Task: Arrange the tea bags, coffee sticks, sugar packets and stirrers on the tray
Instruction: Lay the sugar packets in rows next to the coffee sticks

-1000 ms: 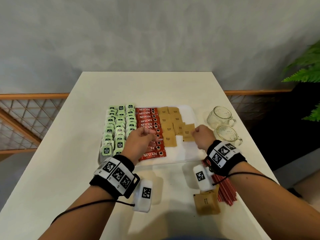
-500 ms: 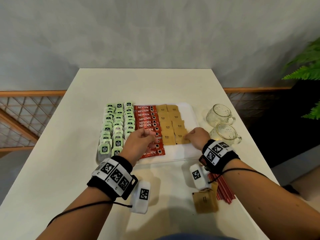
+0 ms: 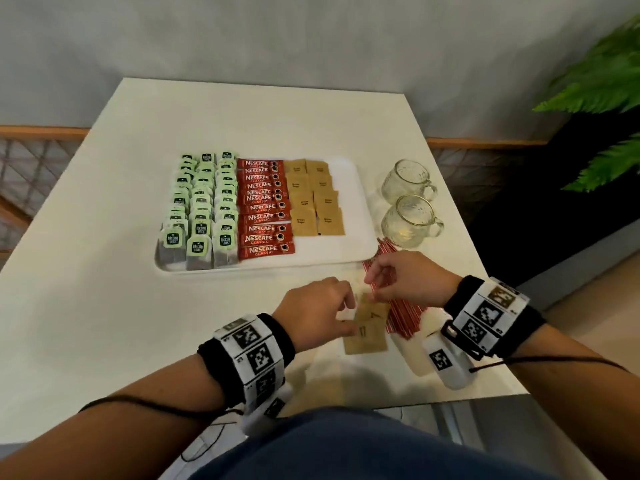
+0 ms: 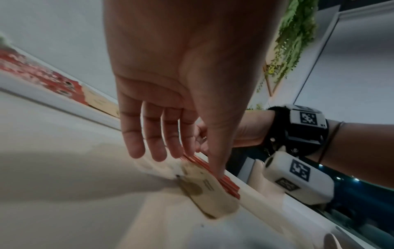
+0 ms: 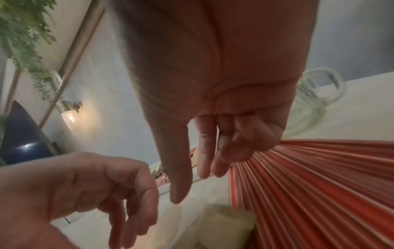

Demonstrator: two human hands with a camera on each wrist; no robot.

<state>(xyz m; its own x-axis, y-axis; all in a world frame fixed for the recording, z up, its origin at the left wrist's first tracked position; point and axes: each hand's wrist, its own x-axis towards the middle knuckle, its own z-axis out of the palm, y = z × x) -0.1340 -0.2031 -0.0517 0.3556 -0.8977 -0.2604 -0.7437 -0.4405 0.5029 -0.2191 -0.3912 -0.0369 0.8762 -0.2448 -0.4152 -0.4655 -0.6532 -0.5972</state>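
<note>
On the white tray [image 3: 360, 188] lie rows of green tea bags [image 3: 201, 209], red coffee sticks [image 3: 263, 209] and brown sugar packets [image 3: 317, 199]. In front of the tray, loose sugar packets [image 3: 367, 332] [image 4: 204, 190] [image 5: 226, 224] sit beside a bundle of red stirrers [image 3: 401, 310] [image 4: 226, 183] [image 5: 309, 185]. My left hand [image 3: 318, 313] [image 4: 202, 161] hangs over the loose packets with its fingers relaxed; the thumb tip touches down by the packets and stirrers. Just above the far end of the packets is my right hand [image 3: 377, 289] [image 5: 192, 185], fingers straight, holding nothing.
Two glass mugs [image 3: 407, 183] [image 3: 410, 220] stand right of the tray, close to the stirrers. The table's right and front edges run near the packets. A green plant [image 3: 606, 98] hangs beyond the right edge. The tray's right strip and front right corner are bare.
Both hands pulled back from the tray to the loose packets at the front. The right hand left its sugar packet on the tray. The head view tilted down.
</note>
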